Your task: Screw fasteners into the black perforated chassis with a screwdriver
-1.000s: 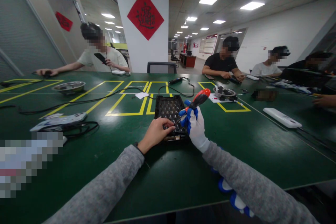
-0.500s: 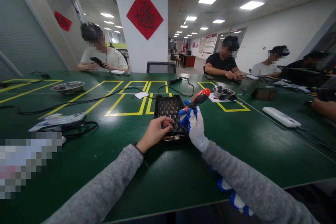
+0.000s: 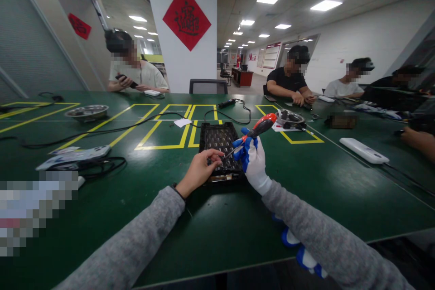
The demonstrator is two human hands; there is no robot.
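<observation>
On the green bench (image 3: 204, 231), a black tray (image 3: 220, 135) of small pale pieces lay at twelve o'clock. My gloved right hand (image 3: 255, 163) gripped a red-and-black screwdriver (image 3: 263, 125), its shaft slanting toward eight o'clock. My bare left hand (image 3: 197, 171) was narrow, fingertips gathered near the tip over the tray; I couldn't tell what they held. A metal bowl (image 3: 302, 121) sat at two o'clock from the tray.

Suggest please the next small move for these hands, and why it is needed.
I would tilt the screwdriver slightly so its tip comes into view. The gloved right hand grips it, and its shaft slants down to the fingertips of the bare left hand over the black case, where the tip's contact seems hard to judge.
</observation>
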